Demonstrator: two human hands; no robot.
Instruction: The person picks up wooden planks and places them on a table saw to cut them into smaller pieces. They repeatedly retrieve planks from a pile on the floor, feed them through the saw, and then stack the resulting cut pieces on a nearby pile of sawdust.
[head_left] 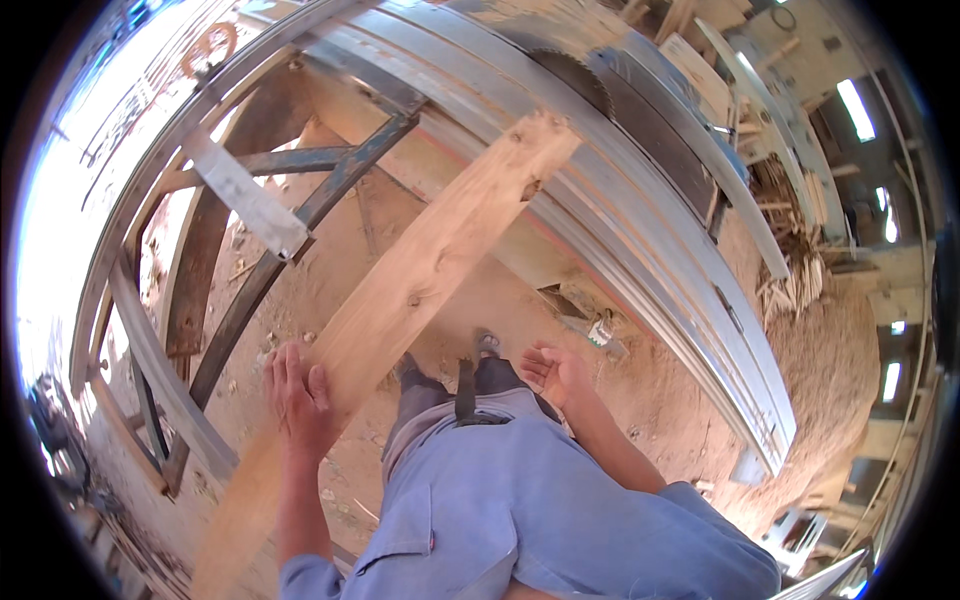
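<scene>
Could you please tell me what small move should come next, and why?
Probably bring the empty right hand to the wooden board: only the left hand is on it, and its far end reaches over the saw table near the toothed blade, so a second grip might steady it.

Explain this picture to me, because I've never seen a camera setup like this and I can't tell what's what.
There is no robot here. A wide fisheye camera on a person's head looks down, so straight edges look curved. The blue clothing at the bottom is the person's own.

The left hand is at the left edge of a long wooden board; whether it grips firmly is hard to tell. The right hand is open and holds nothing.

The board's far end appears to lie over a grey metal table, close to a round toothed blade. Below is dusty, reddish ground.
</scene>
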